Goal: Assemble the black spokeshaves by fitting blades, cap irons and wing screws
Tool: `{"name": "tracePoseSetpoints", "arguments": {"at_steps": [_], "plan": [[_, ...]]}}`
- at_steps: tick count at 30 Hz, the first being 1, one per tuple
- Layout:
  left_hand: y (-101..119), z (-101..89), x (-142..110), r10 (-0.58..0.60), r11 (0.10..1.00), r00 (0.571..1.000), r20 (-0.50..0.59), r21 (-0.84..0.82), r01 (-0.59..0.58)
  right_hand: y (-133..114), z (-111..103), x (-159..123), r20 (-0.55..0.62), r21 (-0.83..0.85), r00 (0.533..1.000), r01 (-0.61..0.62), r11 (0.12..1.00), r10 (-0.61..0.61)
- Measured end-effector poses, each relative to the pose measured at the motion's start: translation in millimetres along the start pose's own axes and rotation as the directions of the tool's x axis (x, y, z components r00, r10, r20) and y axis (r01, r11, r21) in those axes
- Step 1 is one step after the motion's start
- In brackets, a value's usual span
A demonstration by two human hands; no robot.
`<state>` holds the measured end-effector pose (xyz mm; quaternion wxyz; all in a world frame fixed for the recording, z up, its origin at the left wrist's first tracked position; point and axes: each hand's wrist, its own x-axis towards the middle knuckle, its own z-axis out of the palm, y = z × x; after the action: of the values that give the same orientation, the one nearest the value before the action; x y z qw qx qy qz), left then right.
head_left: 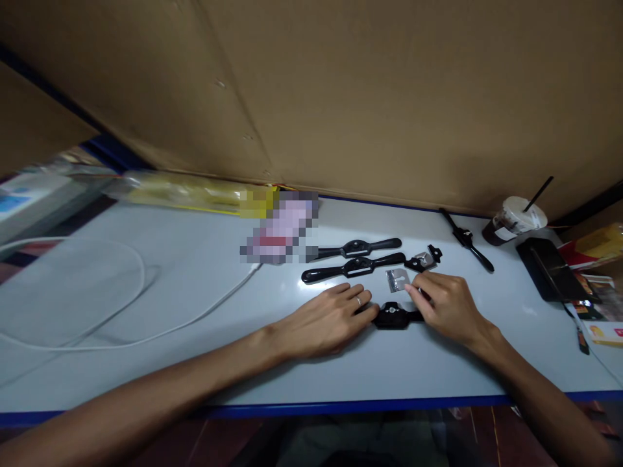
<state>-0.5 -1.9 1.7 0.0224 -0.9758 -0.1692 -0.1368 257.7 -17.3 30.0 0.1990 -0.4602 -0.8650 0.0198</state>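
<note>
A black spokeshave lies closest to me on the table, with a small bright screw fitting in its middle. My left hand, a ring on one finger, rests over its left handle with fingers curled; that handle is hidden. Between thumb and fingers of my right hand is a flat silver spokeshave blade, just above the spokeshave's right handle. Two spokeshave bodies without blades lie beyond my hands. Beside them are another blade and small black cap pieces.
A further spokeshave lies at the back right, near a lidded drink cup with a straw. A black case stands at right. A blurred-out phone, its white cable, and a yellow plastic-wrapped roll are on the left.
</note>
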Motion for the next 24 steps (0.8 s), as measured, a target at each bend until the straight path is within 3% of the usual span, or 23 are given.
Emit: {"name": "tracePoseSetpoints", "arguments": {"at_steps": [7, 15, 19, 24], "plan": [[-0.7, -0.3, 0.1, -0.003, 1.000, 1.000, 0.001, -0.001, 0.003, 1.6, -7.1, -0.8, 0.000, -0.009, 1.000, -0.012, 1.000, 0.012], [-0.5, 0.3, -0.1, -0.002, 1.000, 1.000, -0.003, 0.009, 0.002, 0.2, -6.0, -1.0, 0.101, -0.001, 0.995, -0.021, 1.000, 0.021], [0.0, 2.3, -0.1, -0.018, 1.000, 1.000, -0.005, 0.011, 0.018, 2.1, -11.9, -2.2, 0.219, 0.029, 0.976, -0.004, 1.000, -0.002], [-1.0, 4.3, -1.0, -0.014, 1.000, 1.000, 0.004, 0.015, 0.014, -0.8, -22.7, -3.4, 0.476, 0.105, 0.877, 0.012, 0.994, -0.061]]}}
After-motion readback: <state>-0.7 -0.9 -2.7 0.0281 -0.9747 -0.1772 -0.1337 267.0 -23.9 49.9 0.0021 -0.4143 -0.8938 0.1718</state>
